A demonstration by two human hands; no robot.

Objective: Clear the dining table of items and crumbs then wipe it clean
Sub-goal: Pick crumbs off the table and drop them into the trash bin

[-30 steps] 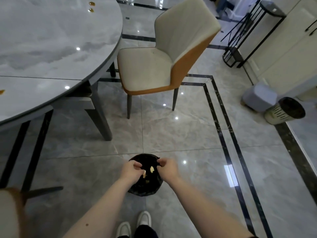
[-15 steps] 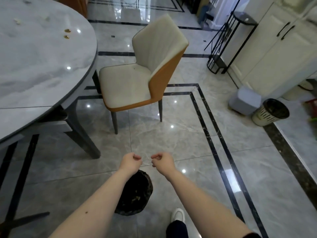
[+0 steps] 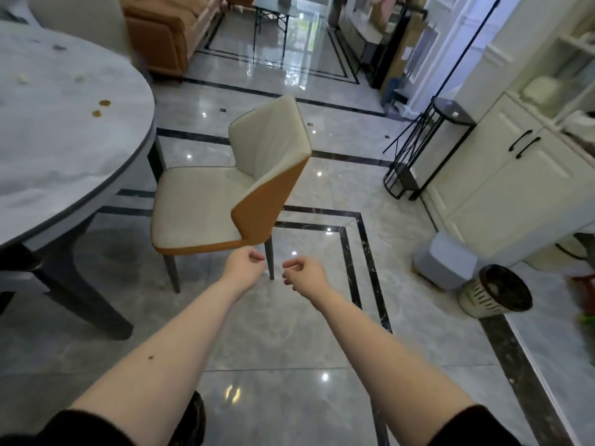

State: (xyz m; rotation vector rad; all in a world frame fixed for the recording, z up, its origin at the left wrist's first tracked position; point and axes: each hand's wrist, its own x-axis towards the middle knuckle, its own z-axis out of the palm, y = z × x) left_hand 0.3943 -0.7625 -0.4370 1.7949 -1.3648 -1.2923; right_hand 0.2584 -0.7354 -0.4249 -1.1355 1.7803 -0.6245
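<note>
Table (image 3: 64, 162) cut off left; far crumbs (image 3: 22, 78) perhaps blurred.

A home's open dining and living area is showing here: a round marble-look dining table (image 3: 58, 149) is standing beside a cream-and-orange dining chair (image 3: 225, 194) on glossy tiled floor (image 3: 289, 342), an orange sofa (image 3: 167, 37) is sitting farther back, and cream cabinets (image 3: 515, 188) are lining the right wall.
</note>
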